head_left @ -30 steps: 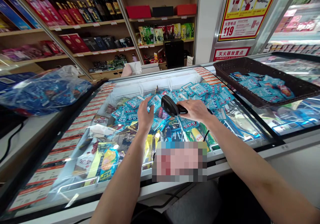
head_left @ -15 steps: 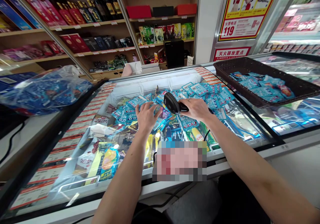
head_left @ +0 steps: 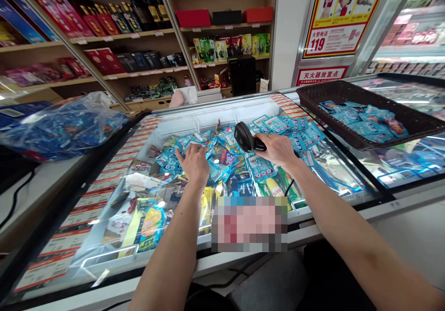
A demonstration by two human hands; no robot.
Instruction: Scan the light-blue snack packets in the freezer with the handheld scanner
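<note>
My right hand (head_left: 276, 149) is wrapped round the handle of a black barcode scanner (head_left: 244, 137), whose head points to the left. My left hand (head_left: 195, 165) lies spread, palm down, at the left group of small blue packets (head_left: 170, 159); its fingertips are at the packets, and I cannot tell how firmly they touch. More blue packets (head_left: 278, 124) are scattered to the right, behind and beside the scanner. They lie on the glass top of a chest freezer (head_left: 83, 255), and wrapped ice creams (head_left: 151, 220) show through the glass.
A dark brown basket (head_left: 313, 111) with more blue packets stands at the right. On the left sits a clear plastic bag (head_left: 93, 111) of blue packets. Behind the freezer are shelves (head_left: 139, 33) with bottles and boxes. A cable (head_left: 288, 188) hangs below my right hand.
My left hand has moved a little to the left, away from the scanner. My right hand has shifted slightly right with the scanner, uncovering more of the middle.
</note>
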